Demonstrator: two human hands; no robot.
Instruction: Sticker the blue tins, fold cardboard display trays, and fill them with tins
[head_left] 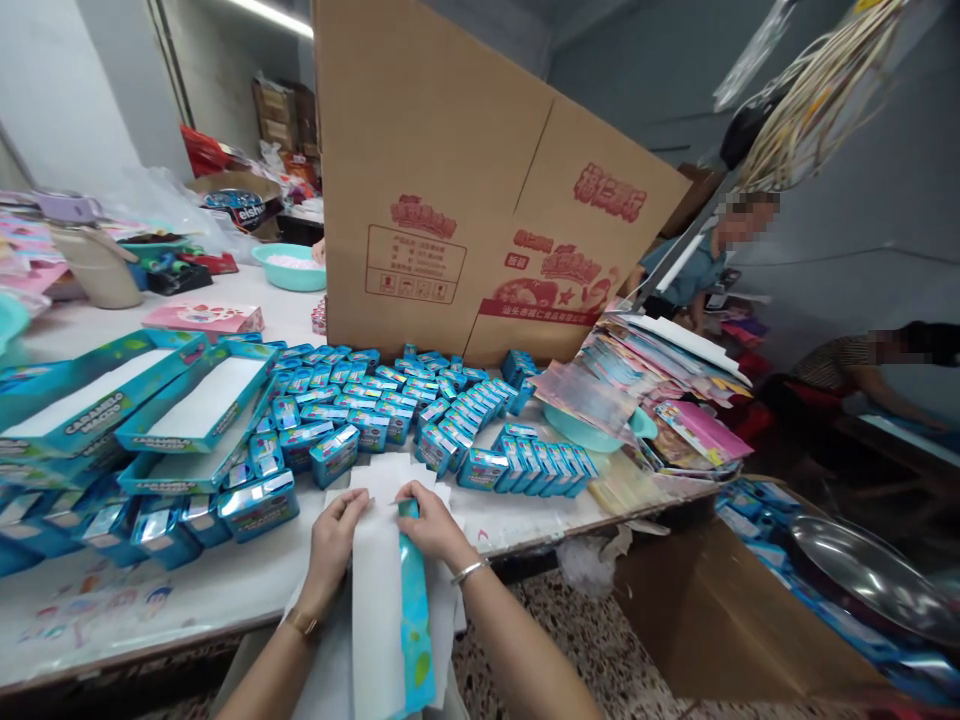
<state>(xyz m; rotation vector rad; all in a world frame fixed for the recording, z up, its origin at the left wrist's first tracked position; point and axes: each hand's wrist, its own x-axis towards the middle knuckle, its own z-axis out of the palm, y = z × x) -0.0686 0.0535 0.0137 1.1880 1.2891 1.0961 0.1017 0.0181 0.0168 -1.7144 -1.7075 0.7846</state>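
Left grip (pixel 337 540): thumb and fingers pinched together at the far left corner of a printed card (pixel 379 610); right grip (pixel 435 522): clamped on the same card's far right corner. Printed card: long, narrow, white face up, blue-green strip along its right side; held over the lap at the front of the bench (pixel 232 590), long axis running from the person toward the bench, far end between the hands, near end pointing back at the body. White cards (pixel 391 472): beneath and beyond it. Small blue boxes (pixel 334 455): many, in rows past the hands, some in a curved line to the right. Blue-green trays (pixel 210 400): white inside, lettered "CARAMELO", stacked at left. Large brown carton (pixel 420 130): upright behind the boxes, red print. Pink box (pixel 204 318): flat, behind the trays. Turquoise basin (pixel 292 270): beside the carton's left edge. Printed sheets (pixel 645 360): piled at right. Metal bowl (pixel 877 575): lower right, beside further blue packs (pixel 757 505).
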